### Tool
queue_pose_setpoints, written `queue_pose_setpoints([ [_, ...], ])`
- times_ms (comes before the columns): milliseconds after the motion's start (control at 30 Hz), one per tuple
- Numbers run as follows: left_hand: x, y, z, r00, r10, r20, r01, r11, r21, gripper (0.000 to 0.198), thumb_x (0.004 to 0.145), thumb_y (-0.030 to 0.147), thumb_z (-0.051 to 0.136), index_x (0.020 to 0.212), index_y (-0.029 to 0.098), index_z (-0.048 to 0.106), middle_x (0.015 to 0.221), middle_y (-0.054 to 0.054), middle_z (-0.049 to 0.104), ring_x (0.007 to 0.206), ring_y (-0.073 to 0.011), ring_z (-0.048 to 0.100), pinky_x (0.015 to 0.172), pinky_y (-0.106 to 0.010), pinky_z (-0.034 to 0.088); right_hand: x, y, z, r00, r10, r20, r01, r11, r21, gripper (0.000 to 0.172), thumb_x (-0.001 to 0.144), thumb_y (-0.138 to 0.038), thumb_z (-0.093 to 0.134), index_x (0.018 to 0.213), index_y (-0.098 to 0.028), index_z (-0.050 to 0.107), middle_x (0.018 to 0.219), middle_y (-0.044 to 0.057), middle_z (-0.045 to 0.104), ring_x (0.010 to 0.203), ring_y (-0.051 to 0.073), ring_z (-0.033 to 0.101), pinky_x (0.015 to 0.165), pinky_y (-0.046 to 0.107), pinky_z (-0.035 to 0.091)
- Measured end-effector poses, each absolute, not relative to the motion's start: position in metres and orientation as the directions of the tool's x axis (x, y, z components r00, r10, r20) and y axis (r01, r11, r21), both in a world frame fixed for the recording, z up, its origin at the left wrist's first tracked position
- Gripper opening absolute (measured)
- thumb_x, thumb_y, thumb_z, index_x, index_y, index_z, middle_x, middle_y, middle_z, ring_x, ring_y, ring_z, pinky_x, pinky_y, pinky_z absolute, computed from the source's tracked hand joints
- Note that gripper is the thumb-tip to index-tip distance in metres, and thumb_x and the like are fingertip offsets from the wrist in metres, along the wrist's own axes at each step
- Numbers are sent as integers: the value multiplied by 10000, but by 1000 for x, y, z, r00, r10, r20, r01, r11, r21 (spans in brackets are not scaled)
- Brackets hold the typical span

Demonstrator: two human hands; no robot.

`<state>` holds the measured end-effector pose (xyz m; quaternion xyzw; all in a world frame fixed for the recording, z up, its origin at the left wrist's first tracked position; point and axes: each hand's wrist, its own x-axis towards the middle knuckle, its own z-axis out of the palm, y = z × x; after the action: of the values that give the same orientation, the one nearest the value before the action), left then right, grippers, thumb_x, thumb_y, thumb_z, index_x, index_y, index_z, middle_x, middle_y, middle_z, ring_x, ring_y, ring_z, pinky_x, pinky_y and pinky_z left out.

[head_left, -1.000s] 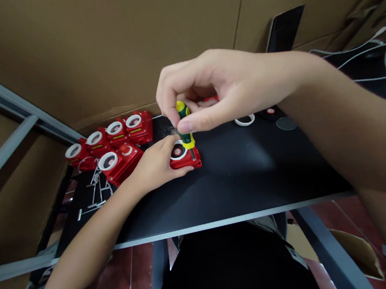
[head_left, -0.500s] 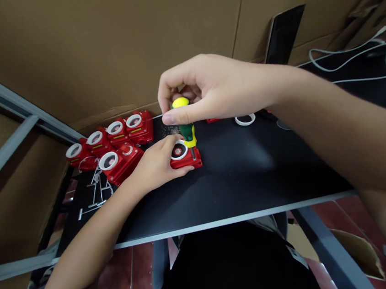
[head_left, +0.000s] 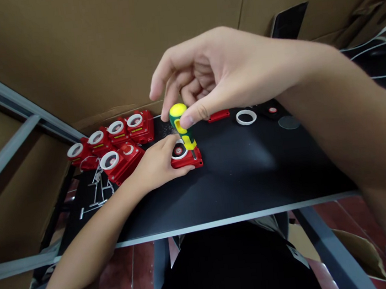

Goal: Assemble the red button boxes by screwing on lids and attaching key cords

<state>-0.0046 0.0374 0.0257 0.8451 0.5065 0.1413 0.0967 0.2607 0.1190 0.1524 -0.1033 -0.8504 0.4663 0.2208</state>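
Note:
My left hand (head_left: 158,162) is closed around a small red box (head_left: 197,157) with a white ring and a dark round window, pressing it to the black table. A screwdriver (head_left: 182,127) with a green and yellow handle stands on the box's right end, its tip at the corner and tilted slightly left at the top. My right hand (head_left: 203,79) holds that handle loosely: the thumb lies against its right side, one fingertip is just beside its left, and the index finger is lifted away. The palm is above the box. The left fingertips are partly hidden behind the box.
Several finished-looking red boxes (head_left: 118,133) with white rings stand at the back left. Metal T-shaped rods (head_left: 97,198) lie near the left edge. Right of the screwdriver are a red part (head_left: 218,115), a white ring (head_left: 246,117) and a clear disc (head_left: 289,122). A cardboard wall (head_left: 117,46) stands behind.
My right hand has risen and its fingers have loosened and spread from the screwdriver's handle. The handle leans a little more to the left. My left hand still holds the box.

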Motion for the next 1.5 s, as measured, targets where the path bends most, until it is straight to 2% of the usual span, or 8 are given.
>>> queue_pose_setpoints([
  [200, -5, 38, 27, 434, 893, 119, 835, -448, 321, 789, 940, 541, 914, 1567, 187, 592, 1533, -185, 766, 1409, -413, 773, 1206, -518, 637, 267, 114, 161, -938, 304, 166, 21, 529, -848, 420, 1053, -206, 769, 1455, -221, 652, 1349, 47, 811, 1104, 157, 761, 755, 203, 555],
  [333, -5, 37, 28, 436, 891, 128, 833, -453, 317, 789, 936, 537, 911, 1563, 174, 596, 1542, -198, 764, 1412, -421, 769, 1214, -530, 633, 264, 111, 163, -939, 269, 215, 34, 694, -720, 195, 1119, -294, 725, 1259, -159, 733, 1114, 35, 762, 910, 129, 649, 725, 240, 475],
  [600, -6, 36, 29, 444, 886, 134, 824, -463, 327, 790, 954, 548, 895, 1561, 138, 598, 1538, -220, 763, 1403, -430, 773, 1201, -528, 640, 251, 115, 151, -918, 252, 308, 10, 789, -614, 278, 1141, -431, 740, 1048, -172, 780, 889, -16, 641, 783, 125, 509, 704, 297, 364],
  [767, -5, 36, 29, 442, 888, 124, 830, -457, 320, 773, 963, 550, 884, 1560, 152, 597, 1539, -215, 760, 1404, -438, 771, 1201, -539, 640, 252, 112, 152, -887, 318, 336, 15, 745, -667, 275, 1089, -432, 812, 1099, -160, 773, 946, -7, 654, 844, 123, 540, 713, 286, 409],
  [967, -3, 37, 30, 445, 886, 131, 824, -463, 328, 806, 953, 552, 896, 1586, 158, 590, 1557, -203, 752, 1405, -427, 770, 1201, -519, 637, 259, 111, 155, -890, 345, 298, -15, 632, -775, 266, 1017, -329, 928, 1135, -150, 770, 783, -60, 551, 686, 101, 407, 582, 286, 295],
  [1100, -3, 36, 29, 456, 879, 142, 817, -477, 325, 793, 962, 545, 895, 1581, 149, 599, 1545, -198, 758, 1400, -416, 776, 1208, -499, 633, 264, 117, 155, -896, 352, 272, -14, 587, -809, 292, 984, -298, 962, 1202, -201, 794, 882, -29, 699, 698, 104, 514, 574, 249, 364],
  [1300, -5, 37, 26, 462, 875, 149, 812, -484, 325, 852, 956, 565, 905, 1610, 136, 566, 1582, -217, 736, 1436, -427, 759, 1229, -521, 624, 267, 120, 159, -930, 242, 275, -85, 588, -804, 213, 1107, -167, 791, 1314, -153, 745, 1276, 52, 811, 985, 92, 684, 793, 194, 522],
  [1500, -5, 37, 26, 470, 868, 163, 807, -497, 320, 776, 962, 526, 916, 1558, 146, 595, 1519, -200, 764, 1400, -406, 779, 1213, -497, 634, 263, 119, 158, -927, 286, 241, 22, 686, -727, 217, 1160, -371, 728, 1115, -163, 770, 839, -36, 638, 699, 86, 487, 586, 222, 366],
])
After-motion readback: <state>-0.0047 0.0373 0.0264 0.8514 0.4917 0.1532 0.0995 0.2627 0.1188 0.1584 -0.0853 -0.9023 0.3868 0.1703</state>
